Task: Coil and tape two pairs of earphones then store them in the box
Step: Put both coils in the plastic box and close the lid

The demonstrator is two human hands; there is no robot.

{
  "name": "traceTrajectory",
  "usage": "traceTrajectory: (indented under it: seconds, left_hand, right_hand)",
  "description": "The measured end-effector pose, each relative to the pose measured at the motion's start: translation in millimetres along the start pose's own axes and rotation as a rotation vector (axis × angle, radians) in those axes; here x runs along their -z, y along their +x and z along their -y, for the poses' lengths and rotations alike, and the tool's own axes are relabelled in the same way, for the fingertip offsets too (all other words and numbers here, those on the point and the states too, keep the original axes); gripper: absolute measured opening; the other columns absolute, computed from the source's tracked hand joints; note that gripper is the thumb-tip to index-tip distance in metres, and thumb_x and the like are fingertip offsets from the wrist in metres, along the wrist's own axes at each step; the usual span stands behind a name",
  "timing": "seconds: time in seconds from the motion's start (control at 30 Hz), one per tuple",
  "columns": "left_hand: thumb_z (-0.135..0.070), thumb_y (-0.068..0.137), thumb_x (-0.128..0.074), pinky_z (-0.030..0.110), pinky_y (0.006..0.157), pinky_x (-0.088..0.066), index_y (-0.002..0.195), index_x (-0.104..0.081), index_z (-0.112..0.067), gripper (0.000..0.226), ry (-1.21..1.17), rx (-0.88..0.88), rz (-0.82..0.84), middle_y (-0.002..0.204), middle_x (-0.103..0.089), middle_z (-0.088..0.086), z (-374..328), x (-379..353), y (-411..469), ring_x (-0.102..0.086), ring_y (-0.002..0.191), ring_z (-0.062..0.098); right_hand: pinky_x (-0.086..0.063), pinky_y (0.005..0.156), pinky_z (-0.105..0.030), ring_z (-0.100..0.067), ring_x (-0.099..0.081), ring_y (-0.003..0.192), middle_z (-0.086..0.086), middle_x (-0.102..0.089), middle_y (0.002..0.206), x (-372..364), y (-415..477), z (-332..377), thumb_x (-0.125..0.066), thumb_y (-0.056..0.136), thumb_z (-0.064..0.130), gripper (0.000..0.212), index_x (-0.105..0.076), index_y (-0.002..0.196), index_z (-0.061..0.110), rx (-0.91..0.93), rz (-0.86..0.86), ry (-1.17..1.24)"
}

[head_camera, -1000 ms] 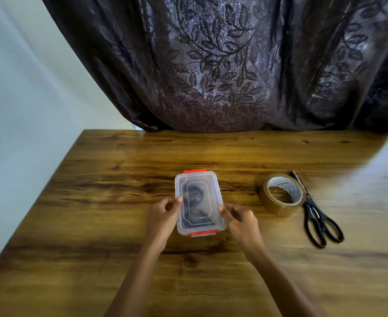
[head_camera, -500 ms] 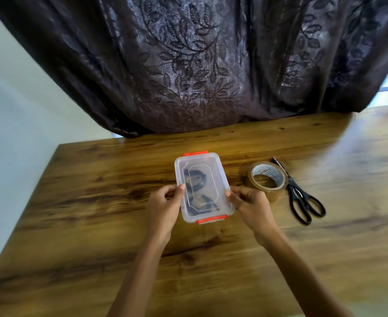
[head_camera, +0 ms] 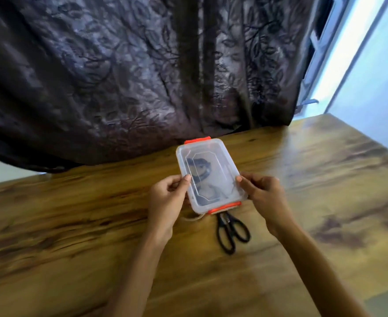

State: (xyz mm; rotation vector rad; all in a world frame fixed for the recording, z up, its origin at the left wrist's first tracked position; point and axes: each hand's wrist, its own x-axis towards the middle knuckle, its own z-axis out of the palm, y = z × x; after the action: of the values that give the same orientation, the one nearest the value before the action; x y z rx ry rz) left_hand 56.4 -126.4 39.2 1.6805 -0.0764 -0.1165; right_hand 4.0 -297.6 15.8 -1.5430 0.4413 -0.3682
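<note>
Wooden table (head_camera: 74, 225), both hands' fingers (head_camera: 184, 181) gripping box (head_camera: 209, 175)

Lidded clear box (head_camera: 220, 156) with orange clips, dark earphones (head_camera: 202, 177) inside.

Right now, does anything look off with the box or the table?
Nothing stands out. The lidded box is held between the left hand and right hand, above the scissors; dark earphones show inside.

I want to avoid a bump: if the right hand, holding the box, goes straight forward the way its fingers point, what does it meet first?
Probably nothing near. The right hand points up-left along the box it grips; beyond lies bare table, then the dark curtain. Depth is unclear.
</note>
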Motion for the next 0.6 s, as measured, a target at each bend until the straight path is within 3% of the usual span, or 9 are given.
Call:
traceTrajectory:
  seconds: [0.27,0.4,0.6]
  left_hand:
    - [-0.013,0.09,-0.058,0.007,0.049,-0.043,0.087,-0.068,-0.007,0.011,-0.059,0.0,0.115,0.071,-0.066,-0.003,-24,-176,23,-0.06,0.053,-0.008]
    - [-0.019,0.088,-0.061,0.027,0.065,-0.057,0.08,-0.067,-0.015,0.011,-0.021,0.046,0.16,0.075,-0.068,0.0,-27,-247,35,-0.065,0.066,0.01]
    - [-0.015,0.087,-0.062,0.018,0.054,-0.05,0.097,-0.067,-0.001,0.017,0.04,0.08,0.344,0.073,-0.066,0.001,-29,-341,60,-0.062,0.059,0.007]
  right_hand:
    - [-0.053,0.065,-0.016,-0.003,-0.063,0.068,0.0,-0.07,0.083,159,68,20,-0.059,0.089,0.01,0.014,-0.068,0.1,0.011,0.063,-0.093,-0.09]
    - [-0.054,0.071,-0.027,-0.011,-0.064,0.074,-0.006,-0.07,0.09,224,98,20,-0.061,0.087,0.008,0.019,-0.067,0.105,0.004,0.059,-0.168,-0.112]
    - [-0.055,0.064,-0.016,-0.012,-0.064,0.075,-0.005,-0.069,0.09,303,143,14,-0.063,0.086,0.007,0.016,-0.067,0.101,0.007,0.033,-0.275,-0.077]
